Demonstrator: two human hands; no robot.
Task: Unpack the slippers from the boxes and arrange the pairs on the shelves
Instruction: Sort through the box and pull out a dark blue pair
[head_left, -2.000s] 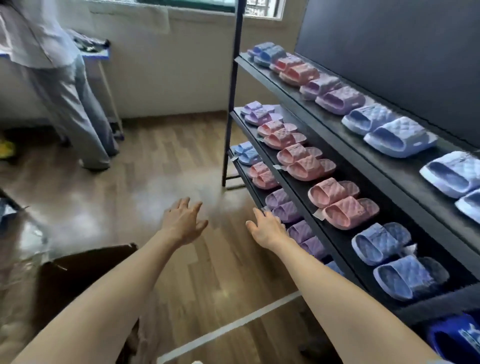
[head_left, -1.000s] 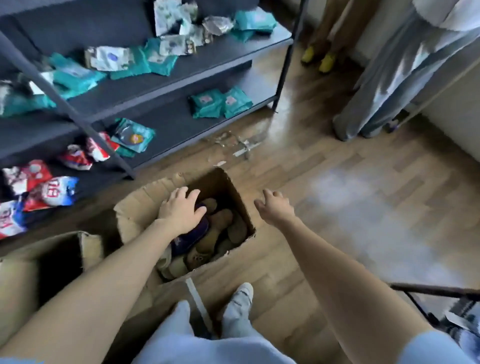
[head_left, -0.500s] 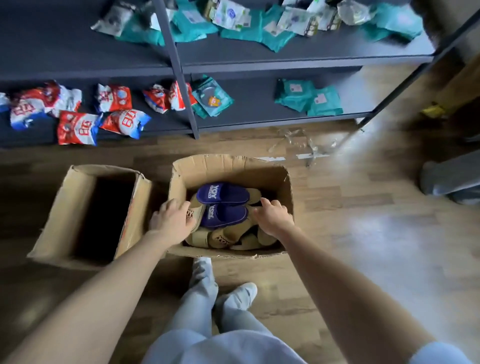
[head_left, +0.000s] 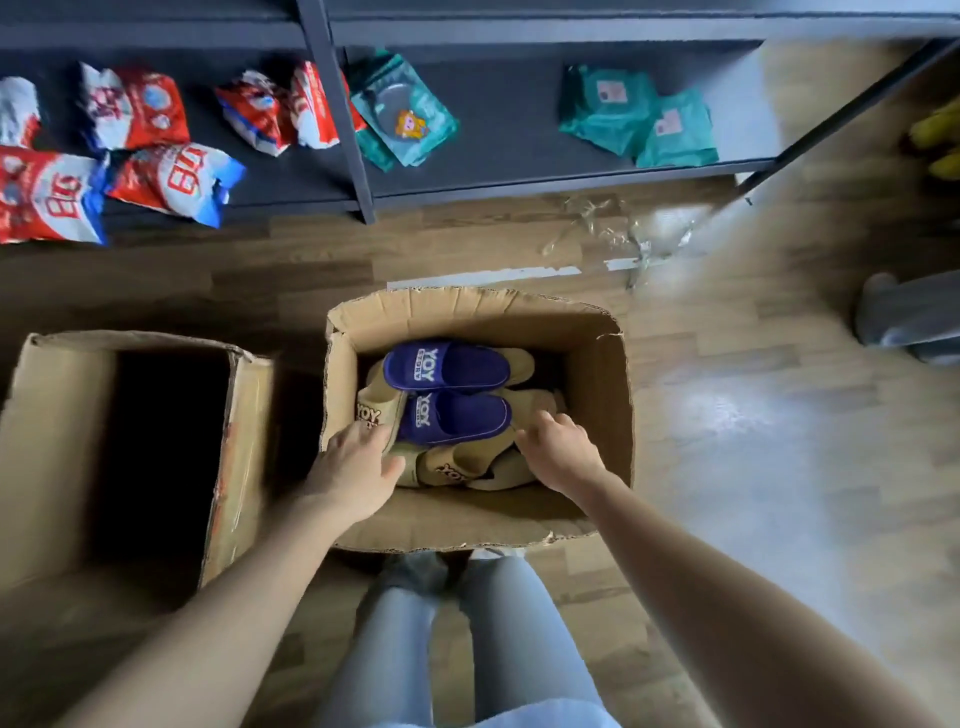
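An open cardboard box (head_left: 613, 395) stands on the wooden floor in front of me. Two blue slippers (head_left: 447, 366) marked YOY lie side by side on top of several beige slippers (head_left: 457, 465). My left hand (head_left: 358, 467) reaches over the box's near left corner, its straight fingers touching a beige slipper (head_left: 379, 410) that leans on the left wall. My right hand (head_left: 558, 452) is inside the box at the right. Its fingers bend down beside the nearer blue slipper (head_left: 457, 418), and their tips are hidden.
A second open box (head_left: 52, 441) stands to the left, dark inside. A dark metal shelf (head_left: 498, 171) beyond holds red packets (head_left: 171, 179) and teal packets (head_left: 639, 119). Plastic scraps (head_left: 623, 234) litter the floor. Another person's trouser leg (head_left: 909, 312) is at the right. My legs (head_left: 467, 623) are below the box.
My view swung from the slipper shelves down to the boxes. Both hands came down into the slipper box and have reached slightly deeper since half a second ago.
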